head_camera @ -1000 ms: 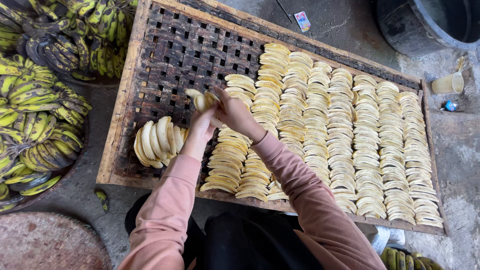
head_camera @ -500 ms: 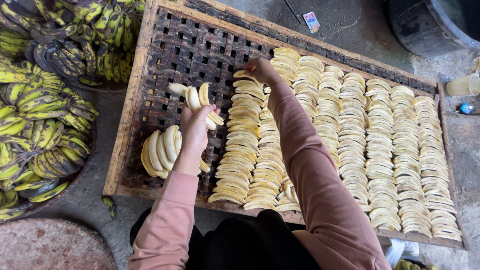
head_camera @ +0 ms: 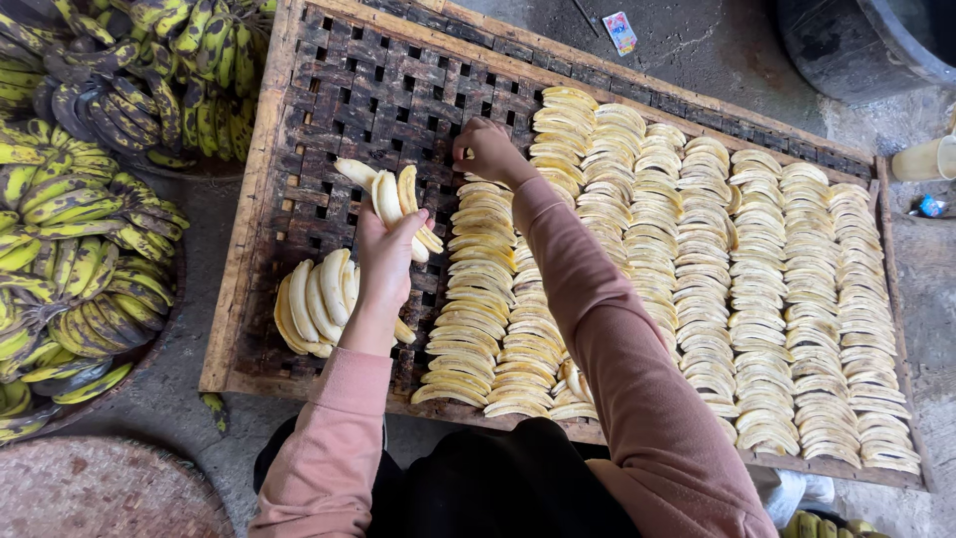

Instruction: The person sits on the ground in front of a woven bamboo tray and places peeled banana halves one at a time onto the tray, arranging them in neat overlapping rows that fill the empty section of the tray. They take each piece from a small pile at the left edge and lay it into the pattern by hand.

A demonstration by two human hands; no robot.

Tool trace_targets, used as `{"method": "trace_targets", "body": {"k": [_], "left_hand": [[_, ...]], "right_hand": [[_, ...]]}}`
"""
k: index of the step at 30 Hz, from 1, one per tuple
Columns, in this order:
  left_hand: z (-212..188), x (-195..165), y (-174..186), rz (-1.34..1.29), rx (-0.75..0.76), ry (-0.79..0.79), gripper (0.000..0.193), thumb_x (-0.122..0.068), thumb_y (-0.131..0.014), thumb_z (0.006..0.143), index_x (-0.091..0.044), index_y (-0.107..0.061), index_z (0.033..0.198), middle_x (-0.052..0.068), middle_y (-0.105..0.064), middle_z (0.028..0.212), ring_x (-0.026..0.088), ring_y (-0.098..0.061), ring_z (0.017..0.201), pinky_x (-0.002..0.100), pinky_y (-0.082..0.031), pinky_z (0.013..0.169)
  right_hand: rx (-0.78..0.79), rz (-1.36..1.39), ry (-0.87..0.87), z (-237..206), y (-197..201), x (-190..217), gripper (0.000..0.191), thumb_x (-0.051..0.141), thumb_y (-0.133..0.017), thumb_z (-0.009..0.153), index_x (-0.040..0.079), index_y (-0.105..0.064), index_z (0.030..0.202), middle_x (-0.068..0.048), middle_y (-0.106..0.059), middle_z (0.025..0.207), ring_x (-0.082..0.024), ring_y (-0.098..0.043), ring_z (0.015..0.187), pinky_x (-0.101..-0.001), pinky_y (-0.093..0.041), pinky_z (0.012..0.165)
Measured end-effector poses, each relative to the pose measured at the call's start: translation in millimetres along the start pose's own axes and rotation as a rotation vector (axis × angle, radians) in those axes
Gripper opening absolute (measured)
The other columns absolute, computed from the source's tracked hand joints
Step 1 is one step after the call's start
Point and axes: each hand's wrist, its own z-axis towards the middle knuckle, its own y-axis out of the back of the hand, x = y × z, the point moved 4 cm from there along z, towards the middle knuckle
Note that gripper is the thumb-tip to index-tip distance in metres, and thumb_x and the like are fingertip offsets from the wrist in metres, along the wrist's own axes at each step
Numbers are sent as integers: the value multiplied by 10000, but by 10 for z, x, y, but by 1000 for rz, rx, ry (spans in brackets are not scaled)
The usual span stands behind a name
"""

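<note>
My left hand (head_camera: 386,257) holds a small bunch of peeled banana slices (head_camera: 383,192) above the dark woven drying rack (head_camera: 368,90). My right hand (head_camera: 485,151) reaches to the far end of the leftmost row of laid-out slices (head_camera: 488,289), fingers closed at its top; whether it pinches a slice is hidden. A loose pile of peeled bananas (head_camera: 317,299) lies on the rack just left of my left wrist. Both arms wear pink sleeves.
Rows of yellow slices (head_camera: 757,289) cover the rack's right part. Bunches of unpeeled spotted bananas (head_camera: 70,239) are heaped at the left. A dark barrel (head_camera: 856,45) and a pale cup (head_camera: 921,159) stand at the upper right; a round reddish lid (head_camera: 100,493) lies lower left.
My right hand has moved from the near part of the slice row up to its far end. My left hand lifted slightly, still holding the slices.
</note>
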Motion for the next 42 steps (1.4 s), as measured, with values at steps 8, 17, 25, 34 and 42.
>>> {"method": "trace_targets", "body": {"k": [8,17,25,34,42], "left_hand": [[-24,-48,49,-6,-12,42,446,78,-659,898,-23,-501,1303,79,-628,1071,147,-667,848,309,-600,777],[15,129,38,-81,29,103,308,-58,-622,996,-47,-504,1281,75,-633,1052,127,-672,881,337,-620,796],[78,444,141,61,-7,174,206,-148,-603,1024,-22,-593,1187,87,-684,1021,180,-705,852,343,-634,752],[66,318,130,-54,-77,61,310,-224,-721,1001,-17,-663,1224,53,-656,993,123,-643,839,312,-601,746],[14,174,-42,51,-30,-60,284,-170,-711,976,-34,-595,1196,39,-677,1004,100,-667,847,289,-600,751]], "right_hand": [[-209,190,-265,-124,125,-471,311,191,-875,803,129,-744,1079,-122,-639,1088,-336,-604,1032,-441,-501,909],[-131,253,-236,-330,150,-554,327,65,-799,834,55,-719,1151,-143,-703,1106,-253,-709,934,-345,-579,819],[486,1173,104,-388,47,591,227,134,-773,984,13,-698,1160,-81,-735,1061,-150,-683,937,-288,-583,848],[-296,1250,-381,-46,-44,-616,168,-7,-668,951,21,-711,1111,-72,-756,1026,-176,-766,932,-315,-624,846],[-258,319,-387,-266,121,-846,171,58,-741,877,54,-773,1045,-111,-775,940,-201,-738,825,-325,-574,732]]}}
